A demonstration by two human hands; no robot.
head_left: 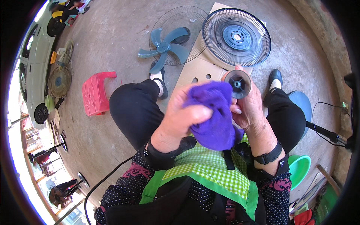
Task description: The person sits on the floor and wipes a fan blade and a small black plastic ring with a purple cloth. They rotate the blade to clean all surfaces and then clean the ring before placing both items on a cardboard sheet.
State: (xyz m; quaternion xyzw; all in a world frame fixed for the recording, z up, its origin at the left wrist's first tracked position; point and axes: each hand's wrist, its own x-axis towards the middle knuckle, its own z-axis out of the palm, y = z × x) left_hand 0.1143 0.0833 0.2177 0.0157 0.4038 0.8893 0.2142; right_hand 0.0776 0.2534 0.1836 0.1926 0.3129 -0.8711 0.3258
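Note:
My left hand (185, 118) is closed on a bunched purple cloth (213, 112), its thumb pressed into the folds. In my right hand (252, 107) is a dark round plastic fan part (238, 84), its hollow, ribbed end facing up. The cloth's upper right edge meets this part. On the floor ahead, a blue five-blade fan blade (163, 47) lies on a wire fan guard (195, 17). To its right, a dark round fan guard (258, 48) with a blue centre rests on flattened cardboard (200, 69).
A red plastic stool (96, 93) stands left of my knee. Farther left are old fans (59, 81) and a parked car (37, 67). A green basin (300, 170), a blue round stool (301, 107) and a black pole with a cord (326, 133) are at the right.

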